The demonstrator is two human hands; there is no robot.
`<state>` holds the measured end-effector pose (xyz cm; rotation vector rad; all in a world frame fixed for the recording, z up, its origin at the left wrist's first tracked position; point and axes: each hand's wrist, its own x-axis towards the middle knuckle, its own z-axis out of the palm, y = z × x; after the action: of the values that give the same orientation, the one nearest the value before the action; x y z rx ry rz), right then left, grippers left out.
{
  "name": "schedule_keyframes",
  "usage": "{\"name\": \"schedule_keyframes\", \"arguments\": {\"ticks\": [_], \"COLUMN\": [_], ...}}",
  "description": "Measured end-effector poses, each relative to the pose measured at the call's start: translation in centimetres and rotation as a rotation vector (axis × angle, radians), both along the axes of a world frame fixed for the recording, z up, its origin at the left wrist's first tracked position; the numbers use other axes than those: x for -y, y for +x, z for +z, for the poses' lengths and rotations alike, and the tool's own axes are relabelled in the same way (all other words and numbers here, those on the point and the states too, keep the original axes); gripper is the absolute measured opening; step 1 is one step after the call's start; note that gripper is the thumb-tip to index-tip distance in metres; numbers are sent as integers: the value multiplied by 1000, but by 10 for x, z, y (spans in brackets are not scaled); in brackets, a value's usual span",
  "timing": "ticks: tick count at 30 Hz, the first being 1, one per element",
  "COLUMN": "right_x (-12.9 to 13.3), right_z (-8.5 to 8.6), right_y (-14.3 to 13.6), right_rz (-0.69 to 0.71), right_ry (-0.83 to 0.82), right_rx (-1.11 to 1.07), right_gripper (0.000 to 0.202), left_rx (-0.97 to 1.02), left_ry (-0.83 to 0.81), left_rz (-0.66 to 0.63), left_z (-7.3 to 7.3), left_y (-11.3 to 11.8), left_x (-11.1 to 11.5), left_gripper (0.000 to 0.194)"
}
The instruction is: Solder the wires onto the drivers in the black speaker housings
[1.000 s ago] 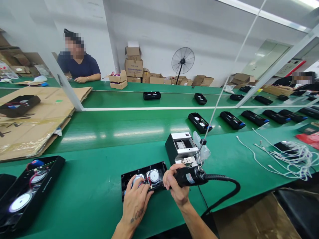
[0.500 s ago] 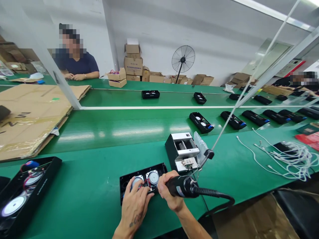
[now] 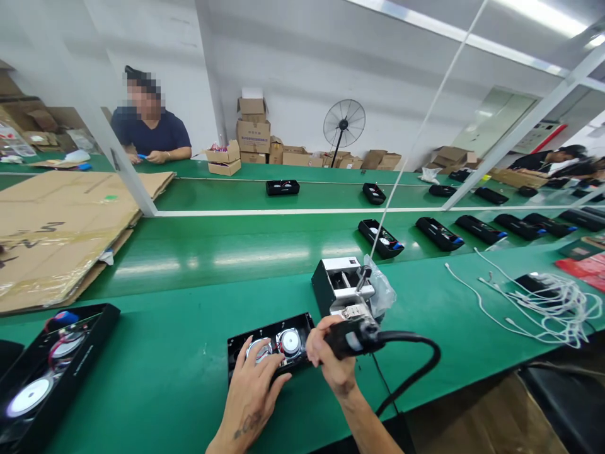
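A black speaker housing (image 3: 302,317) with two round silver speakers, one of them this right-hand speaker (image 3: 290,341), lies on the green bench in front of me. My left hand (image 3: 255,384) rests over its left half with fingers spread, partly covering the other speaker. My right hand (image 3: 333,359) is wrapped round a black electric screwdriver (image 3: 352,337), just past the housing's right end. The screwdriver hangs from a cord, its cable curving off to the right. Behind it stands a screw feeder (image 3: 326,287), partly hidden by the tool and hand.
Another speaker housing (image 3: 101,328) lies at left, below flattened cardboard (image 3: 70,233). White cables (image 3: 548,309) are heaped at right. Beyond the bench, several black housings (image 3: 439,233) sit on the green line. A clear plastic bag (image 3: 382,291) lies beside the feeder. A person sits across.
My right hand has drawn the screwdriver slightly right, away from the housing. My left fingers have spread from a tighter bunch. The view has tilted up a little.
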<state>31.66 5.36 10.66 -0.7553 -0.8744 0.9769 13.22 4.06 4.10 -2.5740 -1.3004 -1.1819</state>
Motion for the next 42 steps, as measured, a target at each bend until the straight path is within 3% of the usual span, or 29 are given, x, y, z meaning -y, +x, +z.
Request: {"name": "schedule_keyframes", "arguments": {"ticks": [4,7,11,14,16,19,22,23,25,28,31,33,36,39,42], "right_x": [-4,-6,-11,-17,-18,-10,12,21,37,52,51,47,40,34,29], "right_z": [32,38,13,-14,-30,-53,-82,-94,-118,-148,-161,-164,-166,-169,-173], "right_y": [35,68,121,159,175,176,158,152,141,133,132,133,135,142,148], "right_rz": [-160,-335,-566,-681,-723,-875,-1035,-989,-705,-474,-421,-396,-411,-447,-459], "right_ry": [156,131,-51,-249,-338,-315,-159,-104,-63,-152,-162,-112,-15,98,204], "right_rx": [-65,-6,166,347,452,631,908,992,1152,1290,1374,1406,1428,1454,1480], "right_gripper": [17,27,36,46,57,74,63,50,33,45,51,46,46,55,63], "left_rx": [88,49,-114,-181,-164,-69,45,73,109,154,221,268,314,362,397], "left_ry": [58,14,-125,-210,-258,-363,-347,-310,-234,-165,-211,-312,-315,-330,-380], "left_rz": [79,149,93,42,13,-17,-36,-35,-18,33,185,408,611,780,900], "left_z": [-7,-23,-46,-52,-51,-52,-58,-61,-64,-56,-30,-8,18,29,27], "left_y": [-38,-71,-97,-104,-106,-108,-109,-109,-109,-108,-104,-98,-86,-77,-73], "left_x": [-7,-9,-8,-11,-16,-22,-23,-23,-26,-48,-96,-135,-186,-219,-235], "left_gripper": [25,40,80,96,90,53,25,22,19,18,22,31,29,23,31]}}
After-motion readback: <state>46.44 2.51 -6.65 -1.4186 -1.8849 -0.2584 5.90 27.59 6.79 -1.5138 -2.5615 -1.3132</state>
